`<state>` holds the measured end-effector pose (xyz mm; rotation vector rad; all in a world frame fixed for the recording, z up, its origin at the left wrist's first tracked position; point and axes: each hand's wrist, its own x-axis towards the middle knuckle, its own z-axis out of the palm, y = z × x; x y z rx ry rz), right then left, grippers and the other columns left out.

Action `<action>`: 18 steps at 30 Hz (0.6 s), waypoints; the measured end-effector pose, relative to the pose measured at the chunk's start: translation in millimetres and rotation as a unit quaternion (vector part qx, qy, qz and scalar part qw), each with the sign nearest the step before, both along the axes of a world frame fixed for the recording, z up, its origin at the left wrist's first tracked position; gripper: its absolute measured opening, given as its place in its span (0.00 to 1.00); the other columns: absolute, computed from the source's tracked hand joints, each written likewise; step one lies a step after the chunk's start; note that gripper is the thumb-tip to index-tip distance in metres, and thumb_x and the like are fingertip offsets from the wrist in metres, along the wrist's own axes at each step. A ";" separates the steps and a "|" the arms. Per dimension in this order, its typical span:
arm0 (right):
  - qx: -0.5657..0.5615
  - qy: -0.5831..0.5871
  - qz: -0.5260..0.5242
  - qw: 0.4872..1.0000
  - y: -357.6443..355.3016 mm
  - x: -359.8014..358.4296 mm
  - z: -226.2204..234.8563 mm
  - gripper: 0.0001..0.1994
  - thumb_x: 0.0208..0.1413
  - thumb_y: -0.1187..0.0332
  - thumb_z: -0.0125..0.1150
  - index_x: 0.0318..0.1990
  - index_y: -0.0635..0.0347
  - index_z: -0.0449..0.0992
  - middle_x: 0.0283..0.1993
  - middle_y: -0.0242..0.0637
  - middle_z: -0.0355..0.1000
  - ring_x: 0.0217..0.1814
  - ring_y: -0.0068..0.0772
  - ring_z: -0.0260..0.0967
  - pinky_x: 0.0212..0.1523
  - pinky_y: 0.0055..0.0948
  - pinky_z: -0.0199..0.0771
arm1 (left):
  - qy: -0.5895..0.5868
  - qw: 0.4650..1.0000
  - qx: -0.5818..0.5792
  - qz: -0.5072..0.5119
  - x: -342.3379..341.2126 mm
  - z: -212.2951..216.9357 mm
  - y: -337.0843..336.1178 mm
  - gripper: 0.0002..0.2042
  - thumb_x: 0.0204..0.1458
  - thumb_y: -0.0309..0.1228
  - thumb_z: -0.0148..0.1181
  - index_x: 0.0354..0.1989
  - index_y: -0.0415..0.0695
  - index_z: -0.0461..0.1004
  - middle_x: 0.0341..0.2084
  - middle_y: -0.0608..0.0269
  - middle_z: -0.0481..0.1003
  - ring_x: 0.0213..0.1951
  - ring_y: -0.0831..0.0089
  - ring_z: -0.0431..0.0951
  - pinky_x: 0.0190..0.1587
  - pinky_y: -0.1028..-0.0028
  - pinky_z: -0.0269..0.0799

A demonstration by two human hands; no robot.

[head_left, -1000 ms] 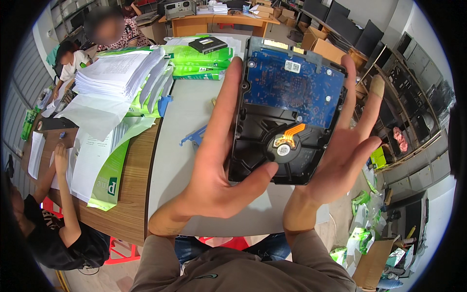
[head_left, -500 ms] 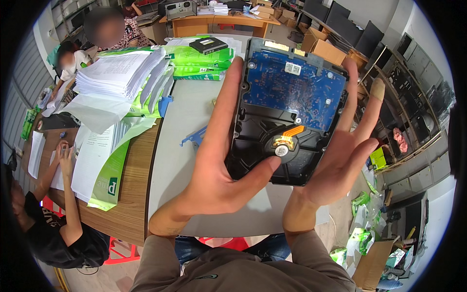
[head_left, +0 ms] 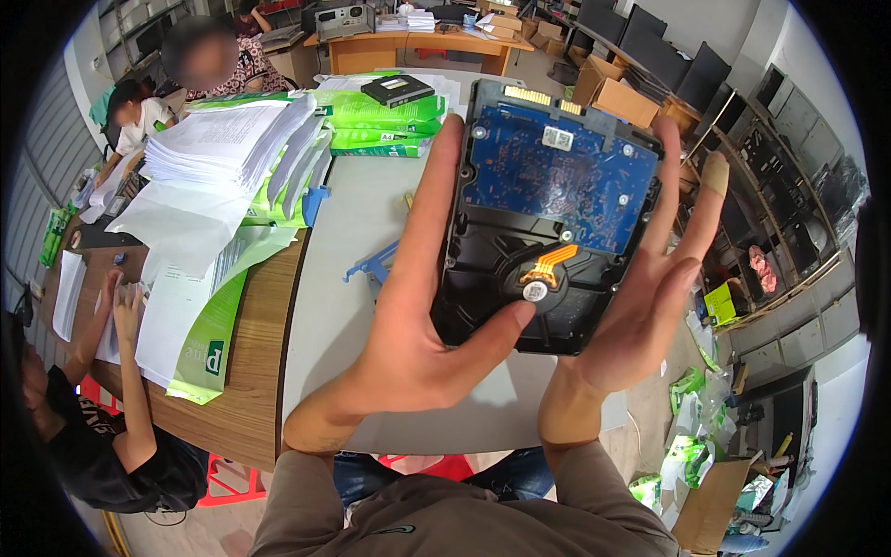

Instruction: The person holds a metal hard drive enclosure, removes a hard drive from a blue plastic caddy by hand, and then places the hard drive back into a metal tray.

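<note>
Holding a hard drive [head_left: 548, 218] between both hands, above a grey table [head_left: 348, 241], cluttered office behind.

The hard drive [head_left: 548, 218] hides most of the right hand [head_left: 640, 316] palm and the desk behind it; the left hand [head_left: 418, 343] thumb covers its lower edge. Left of the drive, a seated person's face is blurred.

A grey worktop [head_left: 343, 278] adjoins a wooden worktop [head_left: 251, 390]. On them lie stacked white papers [head_left: 218, 139], green paper reams [head_left: 380, 116], a black drive [head_left: 396, 89] and a blue plastic bracket [head_left: 376, 265].
</note>
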<state>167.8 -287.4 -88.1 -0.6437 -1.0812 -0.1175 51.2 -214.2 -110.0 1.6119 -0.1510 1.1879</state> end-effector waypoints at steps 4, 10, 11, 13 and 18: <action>0.008 0.004 0.005 1.000 0.5 -1.1 -0.1 0.35 0.67 0.50 0.38 0.72 0.63 0.39 0.73 0.62 0.40 0.75 0.53 0.43 0.71 0.47 0.48 | 0.014 1.000 0.016 0.005 -1.4 0.4 1.1 0.50 0.39 0.11 0.56 0.72 0.34 0.32 0.69 0.47 0.48 0.66 0.60 0.58 0.65 0.65 0.57; 0.003 -0.006 -0.033 0.999 -0.7 2.7 -1.4 0.35 0.66 0.53 0.41 0.72 0.64 0.39 0.72 0.63 0.44 0.75 0.52 0.44 0.71 0.47 0.48 | 0.109 0.978 0.121 0.129 -8.0 3.3 6.2 0.50 0.40 0.14 0.59 0.71 0.33 0.34 0.67 0.48 0.48 0.67 0.61 0.54 0.66 0.66 0.55; -0.003 0.004 -0.042 0.999 -0.3 1.4 -1.0 0.34 0.66 0.56 0.43 0.72 0.64 0.39 0.72 0.62 0.45 0.75 0.51 0.45 0.71 0.47 0.49 | 0.109 0.978 0.122 0.129 -7.1 0.2 7.8 0.50 0.40 0.14 0.59 0.71 0.33 0.34 0.67 0.48 0.48 0.67 0.61 0.54 0.66 0.66 0.55; -0.009 0.015 -0.051 0.999 1.0 -2.3 -1.2 0.34 0.65 0.60 0.45 0.72 0.64 0.39 0.72 0.61 0.46 0.75 0.51 0.45 0.71 0.47 0.50 | 0.111 0.976 0.132 0.130 -4.7 -6.3 11.1 0.52 0.41 0.21 0.68 0.72 0.34 0.36 0.66 0.48 0.48 0.67 0.58 0.53 0.67 0.66 0.52; -0.001 0.024 -0.035 0.999 0.8 -6.5 -7.9 0.35 0.64 0.68 0.50 0.72 0.65 0.38 0.72 0.59 0.47 0.76 0.47 0.44 0.72 0.44 0.48 | 0.146 0.975 0.109 0.123 1.9 -5.0 -2.0 0.65 0.31 0.37 0.80 0.72 0.35 0.33 0.67 0.47 0.47 0.68 0.54 0.52 0.68 0.62 0.49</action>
